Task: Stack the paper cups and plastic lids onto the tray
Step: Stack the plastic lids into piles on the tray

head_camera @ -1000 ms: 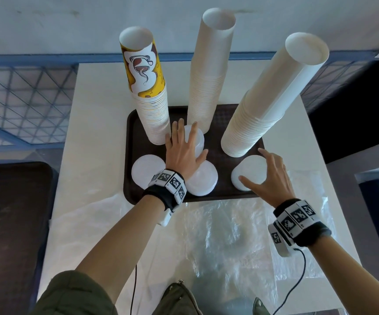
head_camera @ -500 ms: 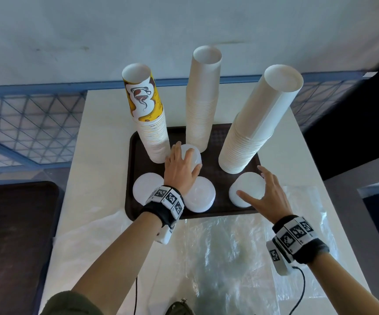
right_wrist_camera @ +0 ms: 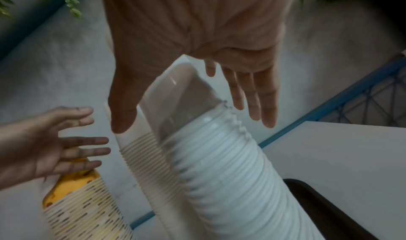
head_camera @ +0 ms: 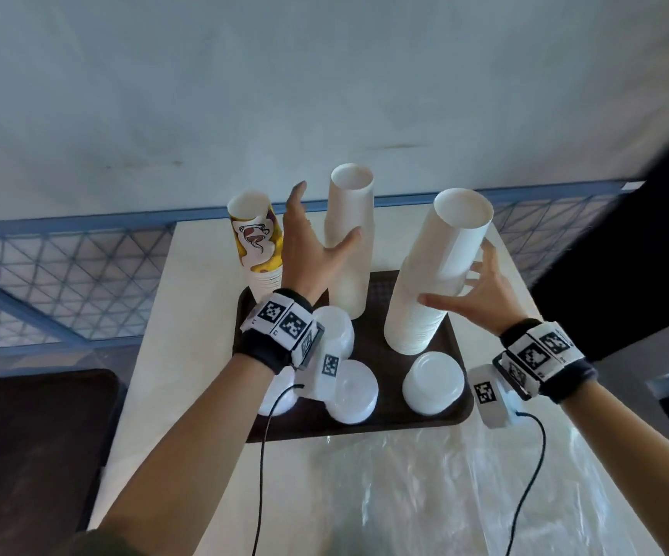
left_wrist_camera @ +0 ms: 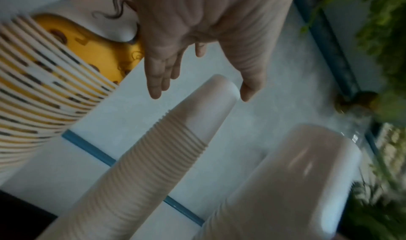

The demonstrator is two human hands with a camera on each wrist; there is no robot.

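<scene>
A dark brown tray (head_camera: 389,421) holds three tall cup stacks: a yellow printed stack (head_camera: 258,246), a narrow white middle stack (head_camera: 349,242) and a wide white stack (head_camera: 433,274) that leans right. Low piles of white plastic lids (head_camera: 353,391) lie along the tray's front. My left hand (head_camera: 319,230) is raised between the printed and middle stacks, fingers straight, holding nothing. My right hand (head_camera: 455,274) is spread about the wide stack, thumb in front and fingers on its right side. In the right wrist view, straight fingers (right_wrist_camera: 263,118) flank that stack (right_wrist_camera: 219,165).
Crumpled clear plastic wrap (head_camera: 445,495) covers the white table (head_camera: 204,315) in front of the tray. A dark surface (head_camera: 24,455) lies low on the left. A blue rail with wire mesh (head_camera: 64,266) runs behind the table, against a grey wall.
Both hands have lifted off the lid piles and risen to the cup stacks. The left now stands between two stacks; the right is around the wide stack.
</scene>
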